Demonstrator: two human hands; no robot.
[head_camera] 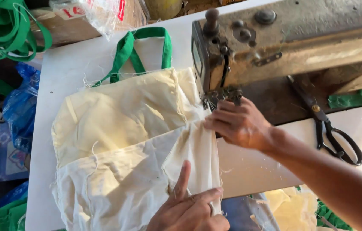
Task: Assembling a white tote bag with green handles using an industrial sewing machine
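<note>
We are sitting at an old sewing machine point(283, 38) on a white tabletop point(61, 77). A cream cloth bag point(125, 141) lies spread out in front of us, to the left of the machine, and one edge of it runs up under the needle part point(221, 96). Our right hand point(236, 124) is just beside the needle part, and its grip is closed on the edge of the cloth there, fingers pinched together on the fold. Our left hand point(189, 209) is low, near us, and its grip is shut on the same strip of cloth, with one finger sticking up and the thumb pressing the fold down. The strip is pulled straight between our two hands. The bag has green handles point(140, 49) that lie flat at the far end of it. A pair of black scissors point(333, 132) rests on the tabletop to the right, well apart from our hands. More green straps point(5, 28) sit in a pile at the far left corner, and a blue plastic bag point(20, 107) hangs off the left side.
</note>
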